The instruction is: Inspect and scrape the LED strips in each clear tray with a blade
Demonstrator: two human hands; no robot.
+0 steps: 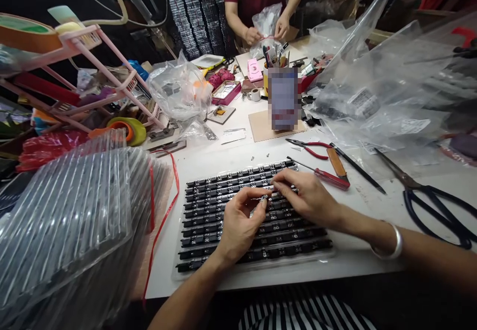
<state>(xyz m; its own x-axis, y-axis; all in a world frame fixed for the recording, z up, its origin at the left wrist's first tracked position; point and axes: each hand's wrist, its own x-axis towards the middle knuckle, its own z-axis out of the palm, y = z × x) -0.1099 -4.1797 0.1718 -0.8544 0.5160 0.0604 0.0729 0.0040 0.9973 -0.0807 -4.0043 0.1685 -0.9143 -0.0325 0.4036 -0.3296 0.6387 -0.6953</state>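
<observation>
A clear plastic tray (330, 255) on the white table holds rows of small black parts (208, 230) with metal pins, like electronic connectors. Above its middle, my left hand (244, 220) pinches a small silvery metal piece (264, 198) between thumb and index finger. My right hand (309, 196) is close beside it over the tray's upper right, thumb and fingertips pressed together; whatever they hold is too small to make out. Two tiny metal bits (252, 158) lie just beyond the tray. A red-handled screwdriver (331, 177) rests near my right hand.
Stacked clear trays (67, 210) stand at left beside a pink rack (112, 66). Red-handled pliers (313, 148), a pencil (357, 168) and scissors (421, 191) lie at right, below plastic bags (395, 86). Across the table, a person (257, 2) handles a clear bag (267, 22).
</observation>
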